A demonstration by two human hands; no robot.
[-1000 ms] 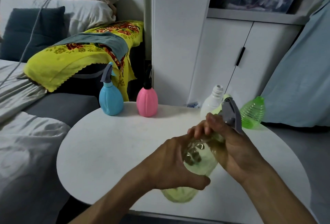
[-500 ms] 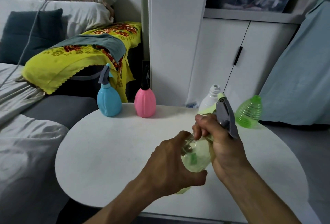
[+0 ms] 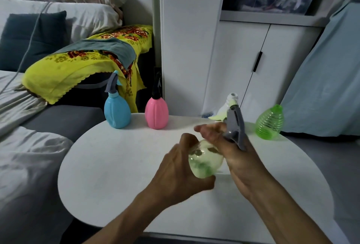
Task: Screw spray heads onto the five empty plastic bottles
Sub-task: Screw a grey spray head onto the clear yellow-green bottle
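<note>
Round white table (image 3: 120, 165) beside a grey sofa (image 3: 64, 121) and white cabinet (image 3: 243, 68).

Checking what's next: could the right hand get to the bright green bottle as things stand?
Probably not yet: the right hand is busy on the grey spray head. The green bottle stands unobstructed just beyond.
</note>
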